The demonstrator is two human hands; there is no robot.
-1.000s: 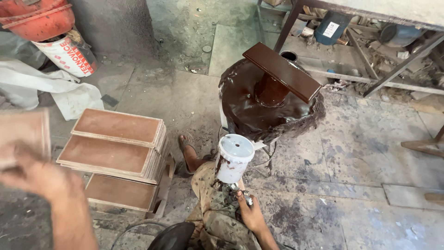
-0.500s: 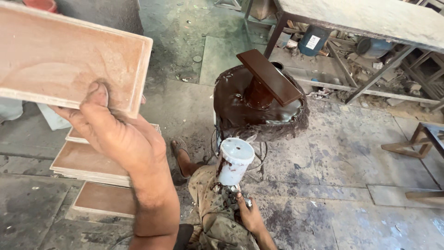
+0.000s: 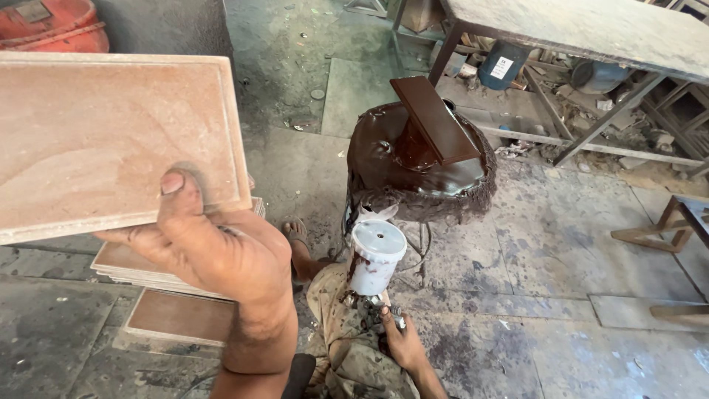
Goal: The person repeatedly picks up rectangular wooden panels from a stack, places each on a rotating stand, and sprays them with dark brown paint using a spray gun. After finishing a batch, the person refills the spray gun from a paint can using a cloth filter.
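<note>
The left hand (image 3: 214, 251) grips the lower edge of a reddish wooden panel (image 3: 111, 140), thumb on its face, raised left of the paint-coated stand (image 3: 421, 174). The right hand (image 3: 399, 341) is closed around a spray gun (image 3: 373, 277) just below the stand. Stacked panels (image 3: 177, 310) lie under the raised panel.

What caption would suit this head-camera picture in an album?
Left hand lifts a reddish panel; right hand grips a spray gun by a paint-coated stand.
</note>
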